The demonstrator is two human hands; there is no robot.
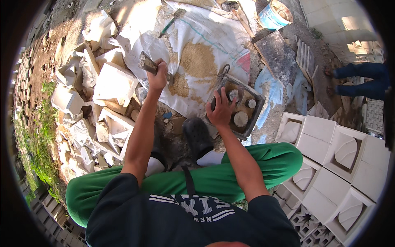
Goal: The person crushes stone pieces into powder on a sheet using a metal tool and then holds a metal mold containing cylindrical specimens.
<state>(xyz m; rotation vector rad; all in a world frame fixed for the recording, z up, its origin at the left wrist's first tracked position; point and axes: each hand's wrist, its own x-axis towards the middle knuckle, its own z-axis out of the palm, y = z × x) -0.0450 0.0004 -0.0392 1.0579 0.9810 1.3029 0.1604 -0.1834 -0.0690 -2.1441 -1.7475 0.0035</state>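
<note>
My left hand is closed round a stubby, dusty grey bar-like tool, held above the white sheet; its exact kind is unclear. Spread across the left side of a dark square mould, my right hand has its fingers apart. Inside the mould are a large round pale piece and smaller round pieces. A metal loop sticks out at its far left corner. Beyond my hands, sandy powder is heaped on the white sheet.
Broken pale blocks are piled at left. A green-handled tool lies on the sheet's far part. At far right stand a blue-white bucket and a dark board. Moulded blocks line the near right. Another person's legs show at right.
</note>
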